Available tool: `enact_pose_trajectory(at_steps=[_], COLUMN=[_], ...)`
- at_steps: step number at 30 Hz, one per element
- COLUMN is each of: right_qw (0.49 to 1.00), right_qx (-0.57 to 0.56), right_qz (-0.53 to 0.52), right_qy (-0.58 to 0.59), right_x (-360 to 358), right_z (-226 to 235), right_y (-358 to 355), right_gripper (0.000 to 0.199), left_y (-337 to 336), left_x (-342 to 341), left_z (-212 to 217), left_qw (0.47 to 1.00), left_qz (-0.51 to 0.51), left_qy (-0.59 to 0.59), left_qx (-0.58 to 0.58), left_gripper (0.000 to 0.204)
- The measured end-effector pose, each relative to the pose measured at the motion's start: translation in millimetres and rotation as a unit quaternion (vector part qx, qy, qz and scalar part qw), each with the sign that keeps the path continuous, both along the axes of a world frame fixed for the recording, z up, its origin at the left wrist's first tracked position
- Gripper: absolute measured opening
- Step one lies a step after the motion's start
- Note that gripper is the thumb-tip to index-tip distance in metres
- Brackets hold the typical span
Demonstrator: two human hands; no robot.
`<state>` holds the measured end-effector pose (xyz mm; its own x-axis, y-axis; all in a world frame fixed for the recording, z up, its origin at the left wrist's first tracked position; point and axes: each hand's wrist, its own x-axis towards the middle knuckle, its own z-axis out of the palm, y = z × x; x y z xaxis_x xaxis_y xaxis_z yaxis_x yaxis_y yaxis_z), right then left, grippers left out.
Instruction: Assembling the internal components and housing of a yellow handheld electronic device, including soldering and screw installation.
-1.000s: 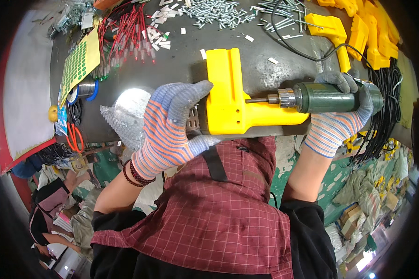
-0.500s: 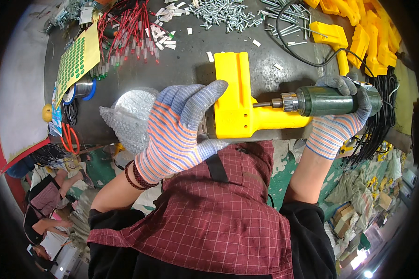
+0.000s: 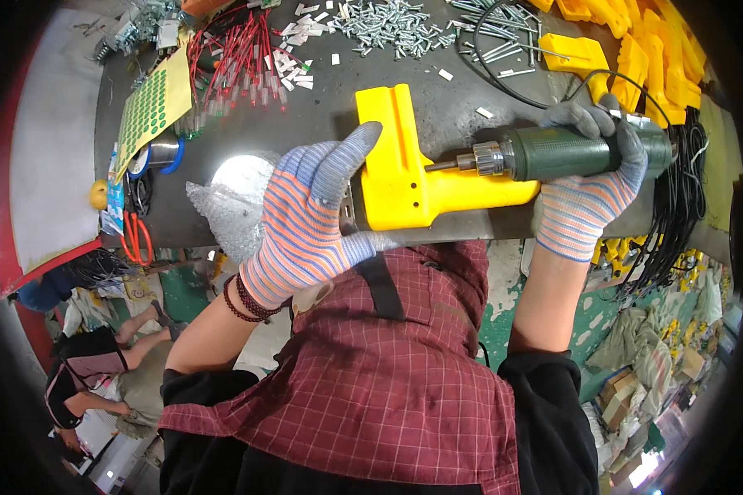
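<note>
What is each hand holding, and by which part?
The left hand grips the yellow plastic L-shaped housing at its left end; the right hand wraps the green electric screwdriver around its barrel.

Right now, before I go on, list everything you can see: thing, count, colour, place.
yellow housing: one, yellow, table near edge, held.
power screwdriver: one, green, bit against the housing.
screws: a pile, silver, far middle.
wires: a bunch, red, far left.
sticker sheet: one, green dots, left.
yellow parts: a stack, far right.
black cables: a bundle, right edge.
plastic bag: one, clear, near left.
left hand: striped glove, grips the housing.
right hand: striped glove, around the screwdriver.
</note>
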<state>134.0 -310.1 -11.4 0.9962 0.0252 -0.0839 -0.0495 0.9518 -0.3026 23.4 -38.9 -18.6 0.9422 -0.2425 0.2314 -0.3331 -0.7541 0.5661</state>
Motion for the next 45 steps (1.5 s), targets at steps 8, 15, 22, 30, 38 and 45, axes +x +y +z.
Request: enact_pose_trajectory(at_steps=[8,15,22,30,38,45], right_qw=[0.994,0.994,0.992,0.997,1.000,0.969], right_qx=[-0.002,-0.032,-0.036,-0.023,0.019,-0.236], right_qz=[-0.022,-0.104,-0.094,-0.048,-0.011,0.055], right_qy=[-0.109,0.006,0.072,0.050,-0.001,-0.056], right_x=[-31,-48,-45,-39,-48,-23], right_z=[18,21,5,5,12,61], right_y=[-42,-7,-8,-7,-4,-36], right_gripper=[0.054,0.046,0.035,0.030,0.024,0.038], left_y=[13,16,19,20,19,34], left_x=[-16,-15,-18,-14,-16,-38], left_z=[3,-6,-11,-8,1,15], left_qw=[0.977,0.986,0.986,0.986,0.990,0.983], left_qz=[0.019,0.026,0.011,0.008,0.018,0.034], left_qy=[-0.070,-0.042,-0.039,-0.059,-0.055,-0.070], left_qx=[0.200,0.161,0.160,0.155,0.130,0.164], left_gripper=[0.093,0.090,0.087,0.081,0.078,0.089])
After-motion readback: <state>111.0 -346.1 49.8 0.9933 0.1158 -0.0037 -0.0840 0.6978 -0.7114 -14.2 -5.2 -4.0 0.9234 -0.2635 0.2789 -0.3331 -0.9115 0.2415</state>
